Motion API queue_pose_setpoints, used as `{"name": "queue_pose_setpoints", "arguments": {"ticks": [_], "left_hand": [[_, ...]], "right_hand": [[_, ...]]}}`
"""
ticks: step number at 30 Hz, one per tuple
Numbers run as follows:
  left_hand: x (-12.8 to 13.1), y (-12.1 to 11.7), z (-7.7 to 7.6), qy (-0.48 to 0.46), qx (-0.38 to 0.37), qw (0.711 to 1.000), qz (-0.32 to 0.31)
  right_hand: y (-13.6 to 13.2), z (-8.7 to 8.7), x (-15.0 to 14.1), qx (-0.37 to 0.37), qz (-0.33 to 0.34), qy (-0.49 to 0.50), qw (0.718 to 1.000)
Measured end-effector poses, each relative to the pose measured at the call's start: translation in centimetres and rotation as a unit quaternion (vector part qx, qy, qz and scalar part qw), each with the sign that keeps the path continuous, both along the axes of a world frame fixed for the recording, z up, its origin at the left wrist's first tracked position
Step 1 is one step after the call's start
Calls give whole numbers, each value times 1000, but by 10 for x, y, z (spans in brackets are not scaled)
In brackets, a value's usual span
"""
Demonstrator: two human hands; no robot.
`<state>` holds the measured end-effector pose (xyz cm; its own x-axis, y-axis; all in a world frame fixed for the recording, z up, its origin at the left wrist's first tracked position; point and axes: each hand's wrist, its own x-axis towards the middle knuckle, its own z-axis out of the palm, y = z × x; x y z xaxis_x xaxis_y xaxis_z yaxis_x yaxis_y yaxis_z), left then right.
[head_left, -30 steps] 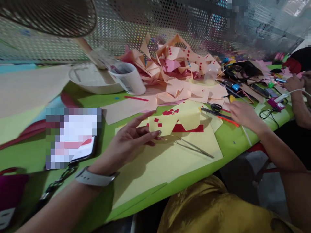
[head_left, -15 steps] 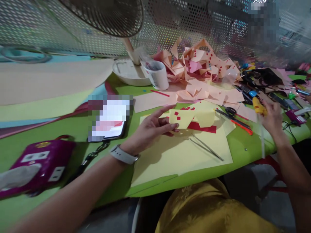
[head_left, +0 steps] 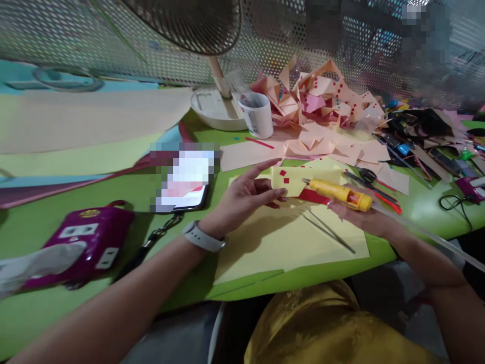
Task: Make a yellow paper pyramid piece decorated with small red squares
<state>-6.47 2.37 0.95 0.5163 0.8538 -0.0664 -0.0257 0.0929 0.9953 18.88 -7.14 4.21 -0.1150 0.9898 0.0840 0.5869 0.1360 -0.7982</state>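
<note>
My left hand (head_left: 244, 194) pinches a folded yellow paper piece (head_left: 288, 181) dotted with small red squares, holding it just above a large yellow sheet (head_left: 280, 237). My right hand (head_left: 359, 215) grips a yellow glue gun (head_left: 335, 192) with a clear glue stick trailing out behind it; the nozzle points left at the folded paper. A red paper strip (head_left: 316, 197) lies under the gun. Thin metal tweezers (head_left: 328, 230) rest on the yellow sheet below my right hand.
A phone (head_left: 185, 184) and a purple power strip (head_left: 81, 245) lie at left on the green table (head_left: 113, 202). Behind stand a fan base (head_left: 214, 106), a white cup (head_left: 259, 116), a heap of peach paper shapes (head_left: 322, 101), scissors (head_left: 373, 179) and cluttered tools (head_left: 417, 131).
My right hand reached right, picked up the glue gun and brought it back to the folded paper. My left hand kept holding the paper. The view has turned left.
</note>
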Motion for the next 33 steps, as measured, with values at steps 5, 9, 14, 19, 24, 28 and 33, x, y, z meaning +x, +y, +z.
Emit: {"name": "queue_pose_setpoints", "arguments": {"ticks": [5,9,14,19,24,28,33], "left_hand": [[0,-1,1,0,20,1000,1],[1,-3,3,3,25,1000,0],[2,-4,3,14,35,999,0],[2,-5,2,19,41,999,2],[2,-5,3,15,32,999,0],[2,-5,4,21,35,999,-3],[2,-5,2,22,41,999,-4]], "right_hand": [[1,-4,-10,-11,36,-20,999],[2,-3,-9,-2,43,-20,999],[2,-4,-10,12,46,-14,999],[2,-5,-12,12,46,-19,999],[3,-6,-12,28,54,-38,997],[3,-7,-11,30,57,-51,997],[3,-11,-10,43,60,-57,996]]}}
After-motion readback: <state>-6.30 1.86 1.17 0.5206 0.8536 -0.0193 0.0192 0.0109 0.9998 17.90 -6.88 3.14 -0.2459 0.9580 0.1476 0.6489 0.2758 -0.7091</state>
